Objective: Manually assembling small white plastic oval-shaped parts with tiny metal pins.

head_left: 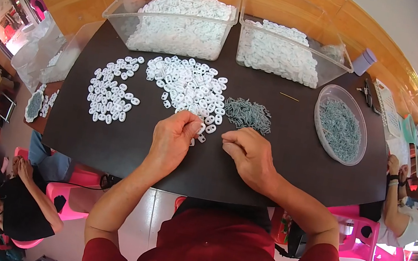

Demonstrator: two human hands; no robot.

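My left hand (pixel 172 137) is closed in a pinch at the near end of a large pile of white oval plastic pieces with two holes (pixel 188 86). At its fingertips shows one white oval piece (pixel 202 128). Facing it, my right hand (pixel 249 157) is curled shut just in front of a small heap of grey-green screw-like pins (pixel 248 115). Whatever its fingers hold is hidden. A gap separates the two hands. Further left lies a looser group of white oval pieces (pixel 111 93).
Two clear bins (pixel 175 18) (pixel 334 62) of white pieces stand along the back. A round clear tub (pixel 316 127) of pins sits at the right, near pliers (pixel 370 96) and a purple bottle (pixel 364 62). A thin stick (pixel 290 96) lies behind the pins. People sit on both sides.
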